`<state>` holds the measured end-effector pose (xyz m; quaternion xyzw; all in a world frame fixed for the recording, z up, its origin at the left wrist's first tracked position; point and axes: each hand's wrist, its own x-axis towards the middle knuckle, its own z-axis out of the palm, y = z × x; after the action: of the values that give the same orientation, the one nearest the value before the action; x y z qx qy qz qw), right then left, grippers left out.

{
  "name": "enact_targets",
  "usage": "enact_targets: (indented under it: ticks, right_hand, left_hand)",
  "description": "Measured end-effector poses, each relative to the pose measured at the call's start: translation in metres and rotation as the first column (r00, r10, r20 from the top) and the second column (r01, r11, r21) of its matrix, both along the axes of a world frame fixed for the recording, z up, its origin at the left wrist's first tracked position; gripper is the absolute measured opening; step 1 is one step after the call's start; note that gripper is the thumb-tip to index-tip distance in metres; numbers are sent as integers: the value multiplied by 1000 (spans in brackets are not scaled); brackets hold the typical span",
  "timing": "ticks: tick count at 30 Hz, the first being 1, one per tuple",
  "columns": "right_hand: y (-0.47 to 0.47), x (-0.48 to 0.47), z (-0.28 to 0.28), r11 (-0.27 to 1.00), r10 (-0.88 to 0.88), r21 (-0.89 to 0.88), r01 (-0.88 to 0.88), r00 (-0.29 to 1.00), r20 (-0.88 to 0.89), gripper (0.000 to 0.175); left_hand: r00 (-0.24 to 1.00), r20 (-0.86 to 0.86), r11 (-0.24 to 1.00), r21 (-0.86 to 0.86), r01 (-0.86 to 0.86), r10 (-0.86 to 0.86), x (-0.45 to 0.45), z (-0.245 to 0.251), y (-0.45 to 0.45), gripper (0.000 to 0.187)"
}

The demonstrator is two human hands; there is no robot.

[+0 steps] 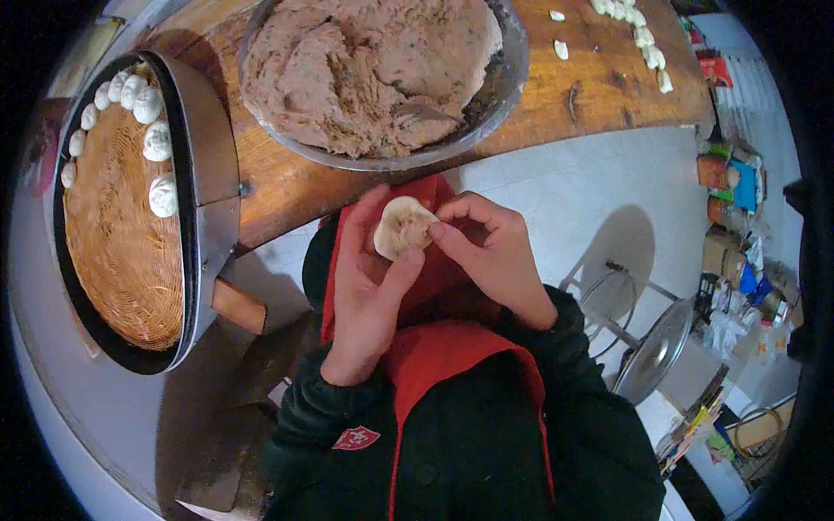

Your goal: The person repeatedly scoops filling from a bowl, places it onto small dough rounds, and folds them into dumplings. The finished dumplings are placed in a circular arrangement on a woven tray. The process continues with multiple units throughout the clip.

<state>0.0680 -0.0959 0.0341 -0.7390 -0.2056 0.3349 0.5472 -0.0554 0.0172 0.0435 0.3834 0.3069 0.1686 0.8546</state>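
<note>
My left hand (371, 280) cradles a round dough wrapper (389, 225) with a smear of meat filling (412, 229) in its middle. At the wrapper's right edge, the thumb and forefinger of my right hand (492, 247) pinch the dough. The wrapper is still spread, with the filling showing. Just beyond my hands, a large metal basin (417, 161) heaped with minced meat filling (365, 71) stands at the table's near edge. To the left, a round steamer (205, 130) with a woven mat (117, 228) holds several pleated buns (157, 141) along its far and right rim.
Several small dough pieces (644, 36) lie at the right of the wooden table (554, 104). A wooden handle (240, 306) juts from the steamer towards me. On the floor to the right are a metal-framed stool (655, 352) and assorted goods (743, 286).
</note>
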Motion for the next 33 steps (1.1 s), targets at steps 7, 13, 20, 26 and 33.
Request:
enact_targets:
  ticks: [7,13,20,26,33]
  right_hand:
    - [-9,5,13,984,115,111,-140,972,206,9]
    - [-3,14,26,973,212,25,-230,929,303,13]
    - [-4,16,20,955,272,-13,-295,862,428,18]
    - [-8,15,12,953,301,-124,-276,837,457,19]
    - [-9,8,13,971,219,-37,-234,829,515,16]
  left_hand:
    - [993,-113,992,122,38,-24,-12,-12,5,31]
    - [969,-215,972,170,160,-122,-10,1,14,30]
    - [855,-374,795,358,490,-359,-2,15,32,42]
    - [951,-197,925,252,283,-237,-6,-1,21,45]
    - [926,-283,920,229,318,-249,-6,-10,17,35]
